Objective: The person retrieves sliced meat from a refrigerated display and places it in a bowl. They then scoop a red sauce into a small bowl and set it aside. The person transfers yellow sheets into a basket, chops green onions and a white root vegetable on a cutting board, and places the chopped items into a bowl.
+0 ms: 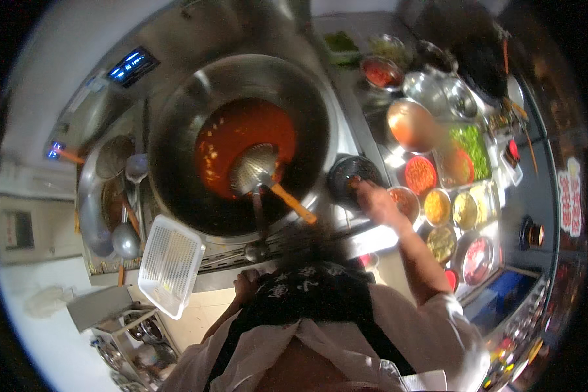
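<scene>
Black cloth with white marks forms our apron (310, 282), nearest to us, over pale sleeves. Beside it, at the front edge of the steel worktop (209, 281), we see our left hand (246, 285) with the fingers curled inward; it is dim, and we cannot tell whether it grips anything. Just to its left, a white perforated plastic basket (171, 261) sits tilted. Farther forward on our other side, our right hand (379, 204) reaches over the near right part of a black bowl (343, 171), fingers drawn together and pointing into it; blur keeps us from telling whether they pinch something. Left of that bowl stands the wide metal wok (173, 176), with orange-red sauce (248, 124) pooled in its bottom. Resting in the sauce is a perforated skimmer (249, 171), its wooden handle (294, 202) slanting back toward us. To the right of our right hand, we have chopped red food (421, 174), yellow food (437, 207) and chopped greens (470, 147) in separate containers. Left of the wok lie a ladle (126, 241) and a round strainer (114, 157). Beyond these, at the upper left, a lit blue display (132, 66) glows on the wall.
</scene>
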`<state>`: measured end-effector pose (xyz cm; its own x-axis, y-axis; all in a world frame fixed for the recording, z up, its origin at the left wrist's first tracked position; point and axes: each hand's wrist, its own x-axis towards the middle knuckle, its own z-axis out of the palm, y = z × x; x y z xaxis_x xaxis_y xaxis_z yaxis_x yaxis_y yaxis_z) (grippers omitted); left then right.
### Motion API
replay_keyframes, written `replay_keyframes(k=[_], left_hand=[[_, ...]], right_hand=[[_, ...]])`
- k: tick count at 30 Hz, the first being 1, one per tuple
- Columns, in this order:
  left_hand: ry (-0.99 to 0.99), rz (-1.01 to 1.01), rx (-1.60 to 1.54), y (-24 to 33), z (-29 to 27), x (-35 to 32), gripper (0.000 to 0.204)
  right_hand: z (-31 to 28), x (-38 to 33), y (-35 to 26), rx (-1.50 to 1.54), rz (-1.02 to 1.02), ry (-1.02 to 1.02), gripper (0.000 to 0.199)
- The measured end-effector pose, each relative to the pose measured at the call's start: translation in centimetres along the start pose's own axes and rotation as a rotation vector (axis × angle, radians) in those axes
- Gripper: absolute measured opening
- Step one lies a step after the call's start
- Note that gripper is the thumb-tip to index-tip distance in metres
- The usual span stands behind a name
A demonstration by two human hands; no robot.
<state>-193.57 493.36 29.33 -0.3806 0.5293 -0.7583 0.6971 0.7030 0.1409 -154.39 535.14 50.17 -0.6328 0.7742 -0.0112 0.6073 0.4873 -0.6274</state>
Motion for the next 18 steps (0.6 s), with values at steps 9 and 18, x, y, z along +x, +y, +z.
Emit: replay_keyframes(k=[9,18], left_hand=[[0.091,0.13,0.17,-2.1,1.7,3.4,0.088],[0.007,-0.148,0.121,-1.5,1.2,4.0,0.093]], right_hand=[[-1.5,5.7,5.0,-0.031,-0.034,0.135,0.044],[-3.9,6.0,9.8,-0.004,0.061,0.349,0.033]])
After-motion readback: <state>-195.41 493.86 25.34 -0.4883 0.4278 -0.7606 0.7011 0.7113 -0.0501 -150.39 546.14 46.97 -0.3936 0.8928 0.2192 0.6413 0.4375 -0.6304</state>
